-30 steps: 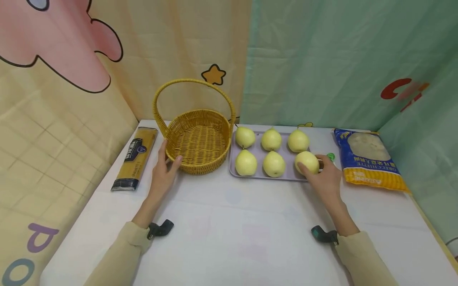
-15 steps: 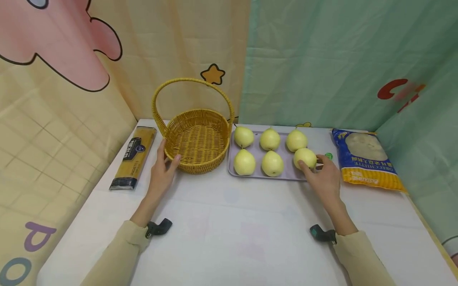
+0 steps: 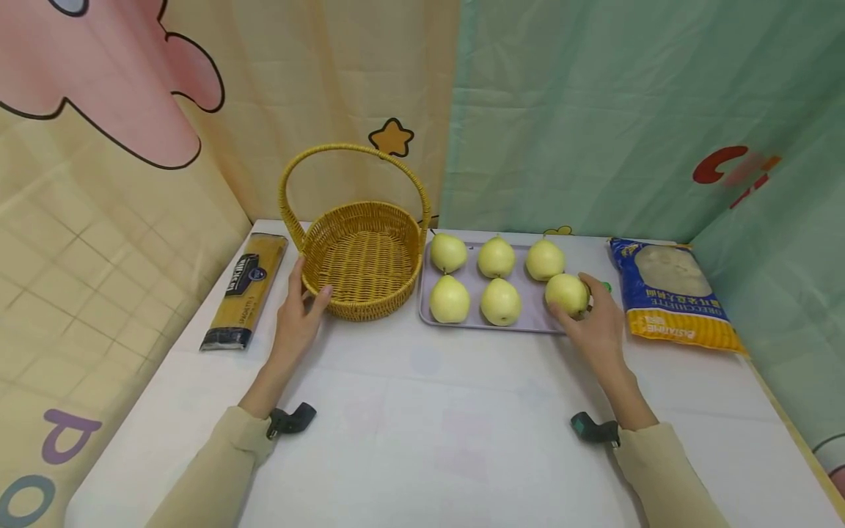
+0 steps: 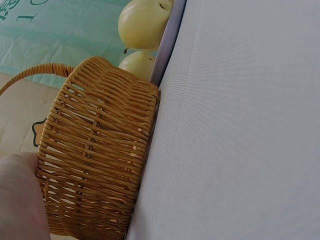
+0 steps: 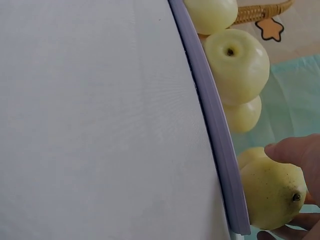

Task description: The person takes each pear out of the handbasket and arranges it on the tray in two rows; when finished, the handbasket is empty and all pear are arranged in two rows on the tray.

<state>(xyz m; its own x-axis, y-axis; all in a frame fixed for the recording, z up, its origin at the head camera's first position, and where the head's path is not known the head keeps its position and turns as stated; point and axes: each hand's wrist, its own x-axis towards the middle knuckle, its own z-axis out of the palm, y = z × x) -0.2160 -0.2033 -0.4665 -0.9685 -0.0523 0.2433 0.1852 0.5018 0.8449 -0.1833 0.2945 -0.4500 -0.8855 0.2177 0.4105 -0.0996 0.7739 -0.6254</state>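
A golden wicker basket [image 3: 363,312] with a tall hoop handle stands at the back left of the table, nothing in it. My left hand [image 3: 297,319] holds its front-left rim, thumb at the rim and fingers along the outer side. To the right, a lilac tray [image 3: 475,325] carries two rows of pale yellow-green pears [image 3: 500,302]. My right hand [image 3: 597,323] grips the front-right pear [image 3: 566,295], thumb on its near side and fingers round the right and back. In the right wrist view, that pear [image 5: 272,192] shows its dark-spotted end beside the tray's edge [image 5: 215,115].
A spaghetti packet [image 3: 244,293] lies left of the basket. At the far right is a blue and yellow orecchiette bag [image 3: 680,293]. A small green thing [image 3: 606,287] shows behind my right fingers. Printed curtains [image 3: 561,110] hang behind and beside the white table [image 3: 422,433].
My right fingers have shifted further round the back of the pear, which has turned and moved slightly. My left hand keeps its place on the basket. The head view has shifted slightly.
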